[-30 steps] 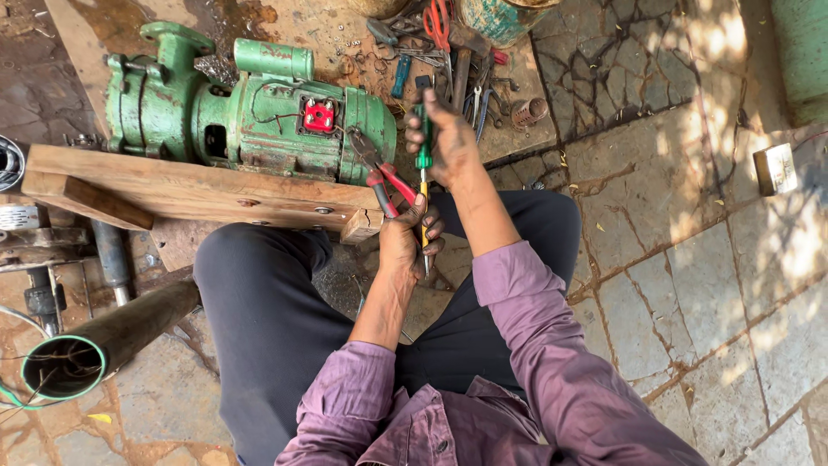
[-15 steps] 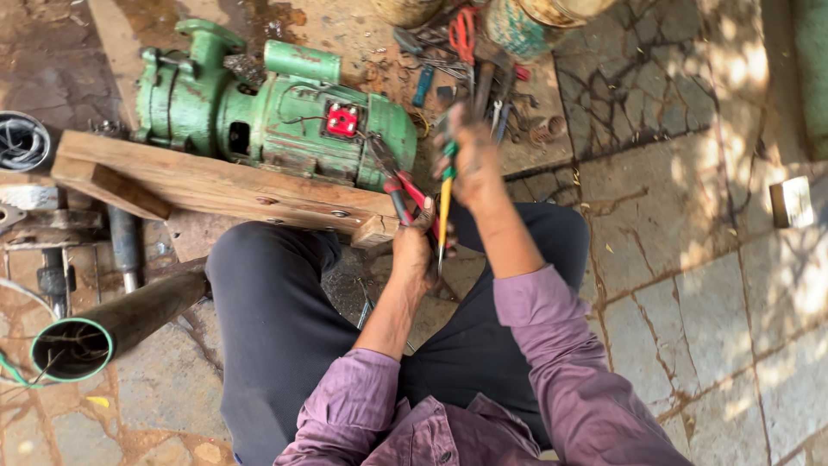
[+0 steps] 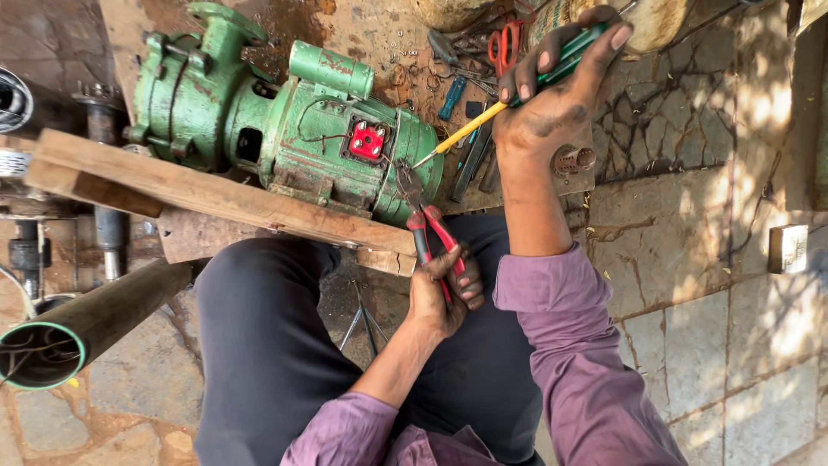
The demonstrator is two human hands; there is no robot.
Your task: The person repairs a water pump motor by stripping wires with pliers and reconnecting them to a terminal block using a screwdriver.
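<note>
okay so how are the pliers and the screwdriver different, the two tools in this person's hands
The pliers have red handles and sit low in the left hand; the screwdriver has a green handle with a yellow shaft and is held high in the right hand. The pliers point up the picture from below; the screwdriver slants down from the upper right. Both tips meet near the red terminal block on the green motor.
</note>
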